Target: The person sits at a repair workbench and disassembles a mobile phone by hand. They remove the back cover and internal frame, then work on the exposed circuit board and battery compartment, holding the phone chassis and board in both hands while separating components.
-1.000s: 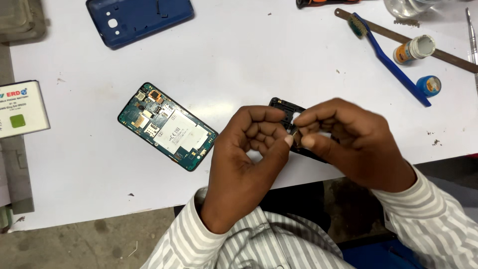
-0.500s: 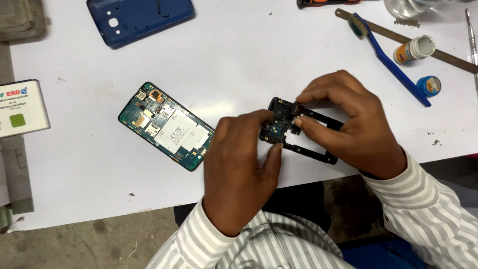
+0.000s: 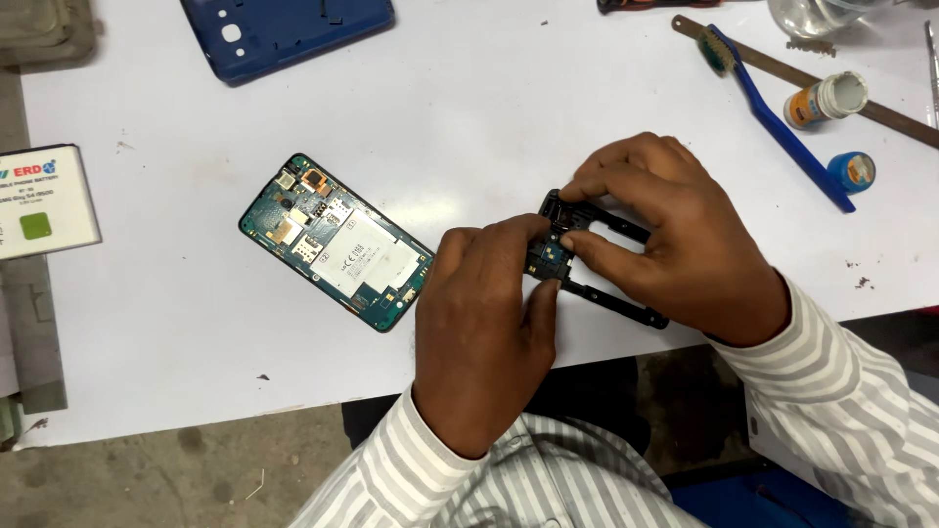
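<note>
Fingers of both my hands meet on the black plastic phone mid-frame [image 3: 604, 262], which lies on the white tabletop [image 3: 509, 117] right of the frame's centre, close to the near edge. My right hand [image 3: 685, 244] arches over its far side, thumb and forefinger pinched narrow on the small circuit piece seated in the frame's left end, so the part cannot slide while I press. My left hand [image 3: 484, 332] comes up from below, its thumb and fingertips closed against that same corner, steadying the frame flat against the tabletop.

Left of centre lies the opened phone body with its teal circuit board and white label [image 3: 337, 242], facing up and well apart from my hands, out of the way yet in reach. The blue plastic back cover [image 3: 289, 29] rests at the upper left. At the upper right sit a blue-handled brush [image 3: 782, 122], a small white-capped bottle [image 3: 827, 98] and a little blue tape roll [image 3: 851, 171], kept clear of my working spot.
</note>
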